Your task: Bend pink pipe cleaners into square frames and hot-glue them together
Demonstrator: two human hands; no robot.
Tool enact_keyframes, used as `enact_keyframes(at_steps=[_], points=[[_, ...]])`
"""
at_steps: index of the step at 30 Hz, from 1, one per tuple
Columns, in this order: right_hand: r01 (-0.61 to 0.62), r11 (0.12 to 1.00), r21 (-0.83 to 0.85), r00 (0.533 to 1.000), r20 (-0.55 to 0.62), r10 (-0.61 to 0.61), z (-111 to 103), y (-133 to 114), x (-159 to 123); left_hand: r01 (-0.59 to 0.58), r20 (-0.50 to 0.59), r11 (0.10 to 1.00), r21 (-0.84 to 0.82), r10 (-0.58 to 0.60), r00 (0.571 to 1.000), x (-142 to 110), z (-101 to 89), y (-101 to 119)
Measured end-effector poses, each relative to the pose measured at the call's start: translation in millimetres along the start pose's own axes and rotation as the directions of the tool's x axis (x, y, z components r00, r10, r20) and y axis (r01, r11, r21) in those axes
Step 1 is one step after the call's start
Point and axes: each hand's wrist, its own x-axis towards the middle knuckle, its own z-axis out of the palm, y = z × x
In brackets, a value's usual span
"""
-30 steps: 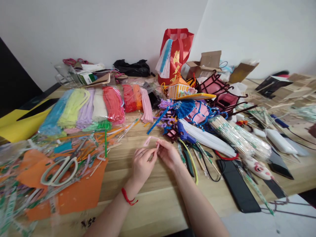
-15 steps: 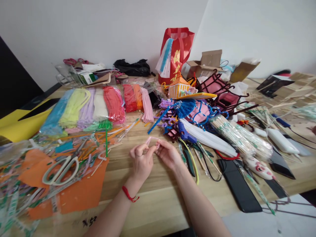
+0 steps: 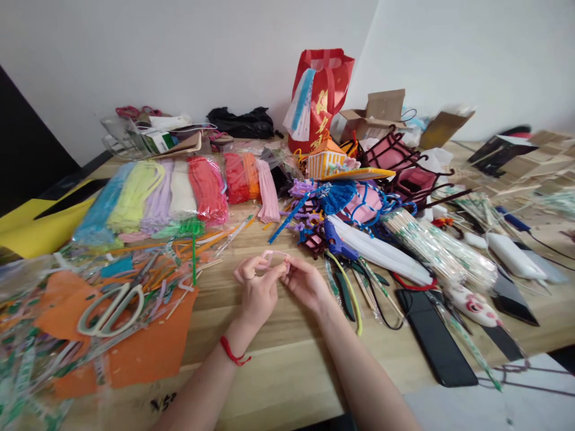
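Note:
Between my two hands is a thin pale pink pipe cleaner (image 3: 275, 252), bent into an angled shape above the wooden table. My left hand (image 3: 258, 287), with a red cord at the wrist, pinches it between thumb and fingers. My right hand (image 3: 306, 281) grips its other end with the fingertips, which touch those of the left. The ends of the pipe cleaner are partly hidden by the fingers. Beyond my hands lies a bundle of pink pipe cleaners (image 3: 268, 193). Close to the right hand are a blue glue gun (image 3: 338, 240) and dark green-handled pliers (image 3: 345, 293).
Scissors (image 3: 110, 311) rest on orange sheets (image 3: 148, 350) at left, among scraps. Bagged coloured pipe cleaners (image 3: 135, 197) lie behind. To the right are white pipe cleaners (image 3: 381, 248), bundled sticks (image 3: 422, 245) and a black phone (image 3: 435, 338). A red bag (image 3: 330, 90) stands at the back.
My left fingers have shifted slightly left, and the pink pipe cleaner's bend shows wider and more angular. The right hand stays nearly in place, both hands still gripping.

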Motion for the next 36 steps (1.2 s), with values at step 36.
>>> enact_keyframes(at_steps=[36], points=[[0.471,0.43,-0.77,0.863,0.301,-0.406,-0.4,6.1,-5.8,0.729,0.604,0.104,-0.676,-0.488,0.63,21.3,-8.3,-54.1]])
